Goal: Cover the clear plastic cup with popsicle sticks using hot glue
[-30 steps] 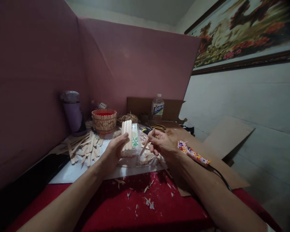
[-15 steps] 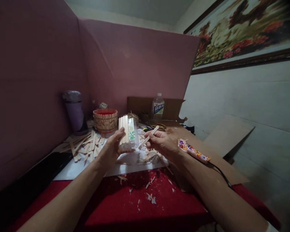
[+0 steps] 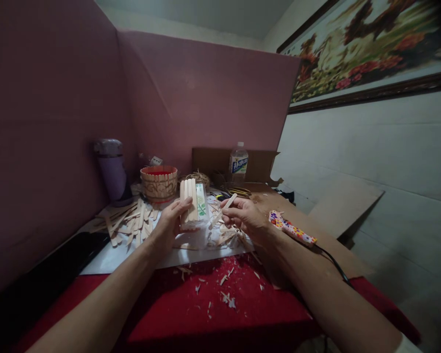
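My left hand (image 3: 171, 223) grips a small clear container (image 3: 196, 208) that has pale wooden sticks glued upright along its side and a green printed label. My right hand (image 3: 244, 215) pinches a single wooden craft stick (image 3: 223, 210), which slants up to the right just beside the container. Both hands hover over a white sheet (image 3: 132, 257) on the red tabletop (image 3: 224, 314). A loose heap of wooden sticks (image 3: 127, 223) lies to the left of my left hand.
A colourful spotted glue gun (image 3: 292, 231) with a black cord lies on brown cardboard at the right. A stick-clad pot with a red rim (image 3: 159, 182), a purple flask (image 3: 111, 169), a twine ball and a water bottle (image 3: 238, 164) stand behind. Wood chips litter the red cloth.
Both hands drifted slightly left and away from me. The container turned a little in my left hand, and the single stick came closer to it.
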`<state>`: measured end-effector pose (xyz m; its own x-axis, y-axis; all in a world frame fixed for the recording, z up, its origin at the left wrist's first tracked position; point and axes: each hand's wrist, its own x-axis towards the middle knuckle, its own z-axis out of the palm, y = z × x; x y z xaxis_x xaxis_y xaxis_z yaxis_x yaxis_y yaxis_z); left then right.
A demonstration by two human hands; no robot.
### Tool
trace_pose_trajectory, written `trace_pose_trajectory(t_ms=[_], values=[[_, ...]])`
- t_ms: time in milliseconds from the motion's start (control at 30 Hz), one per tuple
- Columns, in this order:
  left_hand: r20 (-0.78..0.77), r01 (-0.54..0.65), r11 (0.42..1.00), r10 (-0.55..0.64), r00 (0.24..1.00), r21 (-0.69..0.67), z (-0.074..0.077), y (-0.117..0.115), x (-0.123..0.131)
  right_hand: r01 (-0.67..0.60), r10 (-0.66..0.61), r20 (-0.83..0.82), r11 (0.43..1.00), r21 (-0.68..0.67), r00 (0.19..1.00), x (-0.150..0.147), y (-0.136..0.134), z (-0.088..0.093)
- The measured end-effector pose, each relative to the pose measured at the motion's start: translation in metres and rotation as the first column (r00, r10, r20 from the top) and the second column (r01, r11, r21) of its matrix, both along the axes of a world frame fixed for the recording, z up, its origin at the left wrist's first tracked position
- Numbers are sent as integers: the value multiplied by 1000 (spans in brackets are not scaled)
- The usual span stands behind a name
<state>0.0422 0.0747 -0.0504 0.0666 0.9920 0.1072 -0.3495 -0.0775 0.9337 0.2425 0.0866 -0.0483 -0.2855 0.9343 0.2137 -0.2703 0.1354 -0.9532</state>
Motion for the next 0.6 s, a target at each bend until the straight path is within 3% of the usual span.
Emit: trace_pose_trajectory(t_ms=[67, 133, 267, 467, 600], values=[[28, 4, 1000, -3, 1000, -23, 2, -2, 1, -22, 21, 47, 1000, 22, 999, 0, -1, 0], [47, 7, 999, -5, 999, -43, 5, -4, 2, 22, -38, 226, 997, 73, 973, 0, -1, 0], [62, -50, 998, 52, 997, -32, 8, -5, 1, 188, -298, 574, 951, 244, 763, 1, 6, -5], [57, -65, 997, 63, 996, 43, 4, -1, -1, 236, -452, 695, 891, 389, 560, 9, 13, -9], [163, -62, 994, 46, 986, 94, 12, -3, -3, 210, -571, 703, 817, 537, 423, -4, -1, -3]])
